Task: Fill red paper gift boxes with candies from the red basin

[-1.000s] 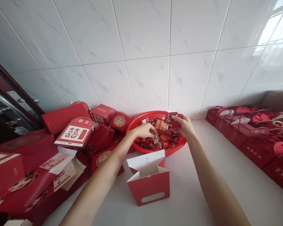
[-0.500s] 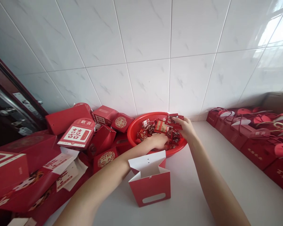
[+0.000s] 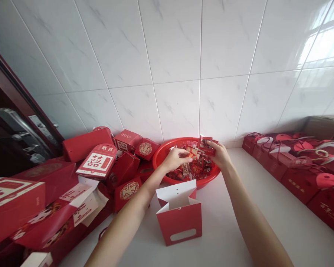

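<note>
In front of me a red plastic basket (image 3: 159, 152) holds many small wrapped candies (image 3: 196, 168). My left hand (image 3: 174, 160) is over its left half, thumb and fingers closed on a small red-and-gold candy packet (image 3: 191, 152). At the basket's right rim, my right hand (image 3: 221, 155) grips red wrapped candies (image 3: 206, 144); its fingers partly cover them, so their number is unclear. Between my forearms an upright red paper gift box (image 3: 180, 222) stands with its top flaps open, white inside, an oval window low on its front.
Red gift boxes (image 3: 96, 161) are heaped on the left, up to the basket. Along the right stand red gift bags (image 3: 278, 157) with cord handles. The white tabletop (image 3: 222, 230) meets a tiled wall (image 3: 178, 107). A dark door with a metal handle (image 3: 16, 120) is at far left.
My left hand has risen out of the candies and moved left, now pinching a packet. My right hand still holds its candies at the rim. The view has shifted slightly.
</note>
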Available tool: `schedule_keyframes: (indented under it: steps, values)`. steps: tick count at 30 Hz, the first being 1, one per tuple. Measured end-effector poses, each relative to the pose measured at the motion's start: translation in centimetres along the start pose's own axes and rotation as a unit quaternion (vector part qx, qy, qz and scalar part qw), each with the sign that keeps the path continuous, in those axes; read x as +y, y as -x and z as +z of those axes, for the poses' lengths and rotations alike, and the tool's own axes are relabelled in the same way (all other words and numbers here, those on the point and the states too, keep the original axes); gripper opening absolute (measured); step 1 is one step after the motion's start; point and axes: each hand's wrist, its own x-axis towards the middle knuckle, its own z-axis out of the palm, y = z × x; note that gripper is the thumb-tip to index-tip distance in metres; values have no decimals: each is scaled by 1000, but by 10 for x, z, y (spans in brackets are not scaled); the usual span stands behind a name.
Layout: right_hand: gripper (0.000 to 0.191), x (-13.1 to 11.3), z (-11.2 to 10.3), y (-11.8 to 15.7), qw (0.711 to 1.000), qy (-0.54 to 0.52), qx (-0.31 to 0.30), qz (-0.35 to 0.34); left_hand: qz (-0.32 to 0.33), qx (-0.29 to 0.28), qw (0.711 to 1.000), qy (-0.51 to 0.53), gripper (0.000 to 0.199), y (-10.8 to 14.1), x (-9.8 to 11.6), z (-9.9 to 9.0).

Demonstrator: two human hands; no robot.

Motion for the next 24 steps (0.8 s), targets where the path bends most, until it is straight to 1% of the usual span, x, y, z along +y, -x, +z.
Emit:
schedule_keyframes:
  steps: [2,4,7,9,11,13,15,16,18,20,22,24]
  values:
    - [18,-7,6,6,1000,-8,-14,8,6,32,995,92,32,11,6,-13]
    - [18,-15,13,15,999,2,-44,7,15,54,988,144,36,24,16,-25]
    - [28,-26,29,37,995,39,-91,-7,29,84,979,181,38,47,36,-38]
    - [32,-34,40,56,992,66,-109,-19,42,94,977,188,37,61,50,-41]
    - [33,-40,52,74,988,93,-121,-32,56,95,977,184,35,73,61,-40]
    - [34,-44,61,91,983,117,-132,-44,70,107,976,175,33,83,69,-36]
    - [35,-47,66,104,979,132,-144,-54,94,136,973,160,30,90,73,-31]
    - [35,-47,68,110,977,138,-150,-57,120,155,969,148,28,92,74,-29]
    - [33,-48,71,118,974,152,-157,-59,191,198,954,118,22,96,74,-26]
    - [32,-49,73,124,971,162,-163,-56,260,238,932,81,14,99,74,-23]
    - [33,-49,75,128,971,164,-170,-47,304,265,914,46,11,103,73,-22]
    - [33,-48,77,130,971,159,-176,-35,327,290,899,18,11,105,71,-20]
